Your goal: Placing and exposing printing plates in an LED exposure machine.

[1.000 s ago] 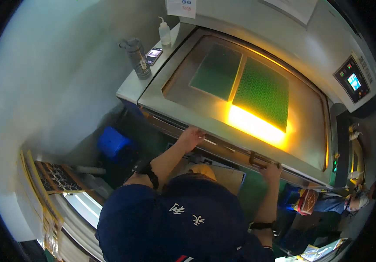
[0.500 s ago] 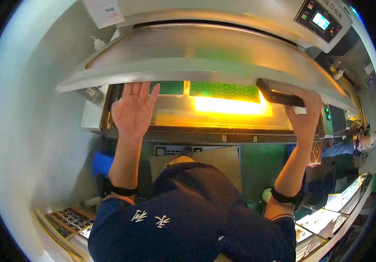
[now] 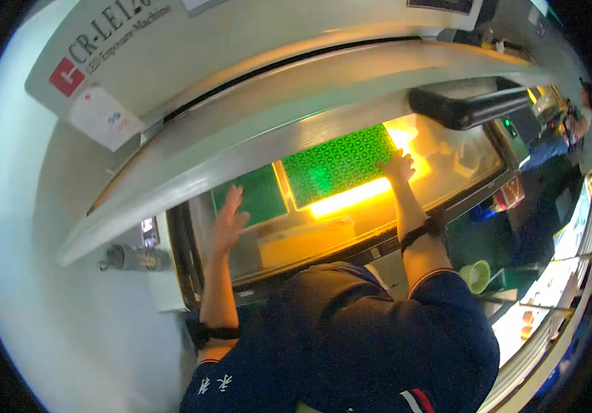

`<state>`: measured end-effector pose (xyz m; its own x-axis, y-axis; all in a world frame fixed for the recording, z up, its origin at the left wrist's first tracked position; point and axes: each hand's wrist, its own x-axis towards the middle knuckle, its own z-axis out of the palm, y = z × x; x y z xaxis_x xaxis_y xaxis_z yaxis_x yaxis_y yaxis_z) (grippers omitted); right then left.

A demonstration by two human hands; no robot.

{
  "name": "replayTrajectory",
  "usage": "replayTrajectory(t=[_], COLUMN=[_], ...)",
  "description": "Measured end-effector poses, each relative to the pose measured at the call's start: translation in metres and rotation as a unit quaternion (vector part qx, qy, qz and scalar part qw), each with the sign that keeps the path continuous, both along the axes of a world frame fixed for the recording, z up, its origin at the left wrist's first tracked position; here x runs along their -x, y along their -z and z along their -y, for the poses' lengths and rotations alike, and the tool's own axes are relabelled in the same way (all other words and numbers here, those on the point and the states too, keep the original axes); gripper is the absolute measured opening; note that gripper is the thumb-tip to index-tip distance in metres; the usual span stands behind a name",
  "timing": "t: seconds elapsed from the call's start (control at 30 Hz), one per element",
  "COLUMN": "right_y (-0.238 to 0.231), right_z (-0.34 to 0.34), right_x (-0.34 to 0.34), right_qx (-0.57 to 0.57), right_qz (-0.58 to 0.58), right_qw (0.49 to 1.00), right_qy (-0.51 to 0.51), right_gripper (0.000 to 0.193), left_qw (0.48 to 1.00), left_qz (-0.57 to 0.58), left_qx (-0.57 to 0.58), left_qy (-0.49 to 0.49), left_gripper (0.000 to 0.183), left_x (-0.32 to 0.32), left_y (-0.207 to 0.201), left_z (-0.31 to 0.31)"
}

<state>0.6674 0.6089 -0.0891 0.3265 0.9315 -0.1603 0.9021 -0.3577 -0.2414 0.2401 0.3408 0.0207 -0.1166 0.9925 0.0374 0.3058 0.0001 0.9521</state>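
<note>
A glass-topped machine bed (image 3: 358,237) glows yellow under a raised metal lid (image 3: 282,131). Two green panels lie on it: a darker green panel (image 3: 263,196) to the left and a brighter patterned panel (image 3: 340,162) in the middle. My left hand (image 3: 227,224) is at the darker panel's left side, fingers stretched out, holding nothing. My right hand (image 3: 399,168) reaches to the patterned panel's right edge, its fingers spread. Whether its fingertips touch the panel, I cannot tell. The black lid handle (image 3: 471,107) is free of both hands.
The lid overhangs the far part of the bed. To the left stand a dark bottle (image 3: 134,259) and a phone-like device (image 3: 149,233) on a pale side ledge. A green basket (image 3: 475,277) is at the lower right, near a lit rack (image 3: 540,310). Another person (image 3: 571,131) is at the far right.
My right hand has let go of the lid handle and come down to the patterned panel. The lid is higher, my left hand is off its edge, and the view has turned.
</note>
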Motion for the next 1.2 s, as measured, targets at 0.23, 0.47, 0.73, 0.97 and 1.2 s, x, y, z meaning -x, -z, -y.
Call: replayTrajectory(t=[0.23,0.47,0.73,0.97,1.2], right_y=[0.006,0.065,-0.006,-0.058,-0.022], right_z=[-0.024,0.004,0.137,0.353,0.501], right_x=[-0.024,-0.117,-0.153,-0.199,-0.157], right_qx=[0.030,0.000,0.050,0.150,-0.150], right_qz=[0.006,-0.034,-0.380,-0.385,-0.603], right_qw=[0.999,0.998,0.918,0.877,0.681], right_qy=[0.007,-0.059,0.100,0.247,0.389], right_gripper=[0.085,0.051,0.029,0.051,0.033], left_qw=[0.812,0.799,0.922,0.870,0.987], left_qz=[-0.471,-0.441,-0.123,0.236,0.029], left_qx=[0.217,0.305,0.304,0.370,0.038], left_qy=[-0.268,-0.273,-0.207,-0.226,-0.154], left_gripper=[0.109,0.098,0.039,0.034,0.036], left_x=[0.050,0.134,0.185,0.094,-0.069], left_y=[0.108,0.125,0.138,0.112,0.127], left_z=[0.033,0.007,0.003,-0.034,-0.078])
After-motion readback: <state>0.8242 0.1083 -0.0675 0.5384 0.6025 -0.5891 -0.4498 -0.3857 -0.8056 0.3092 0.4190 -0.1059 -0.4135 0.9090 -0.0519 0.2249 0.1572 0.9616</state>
